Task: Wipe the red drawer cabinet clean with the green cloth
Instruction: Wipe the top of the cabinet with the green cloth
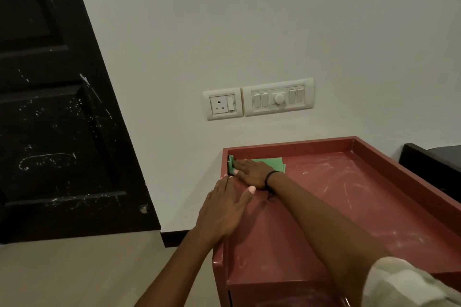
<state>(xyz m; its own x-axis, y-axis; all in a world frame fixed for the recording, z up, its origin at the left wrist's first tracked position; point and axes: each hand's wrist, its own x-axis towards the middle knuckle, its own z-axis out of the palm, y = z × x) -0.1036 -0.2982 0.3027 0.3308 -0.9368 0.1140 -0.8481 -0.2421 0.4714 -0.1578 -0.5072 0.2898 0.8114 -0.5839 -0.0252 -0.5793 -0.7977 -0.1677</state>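
Observation:
The red drawer cabinet (349, 182) stands against the white wall, its tray-like top streaked with pale smears. A folded green cloth (273, 162) lies in the top's far left corner, one end bunched against the left rim. My right hand (252, 172), with a black band at the wrist, lies flat on the cloth, fingers spread toward the corner. My left hand (224, 209) rests flat on the cabinet's left rim, just in front of the right hand, holding nothing.
A black door (55, 107) with white scuffs stands open at the left. A wall socket (222, 104) and a switch panel (278, 97) sit above the cabinet. Dark furniture (434, 162) adjoins the cabinet's right side. Pale floor lies at lower left.

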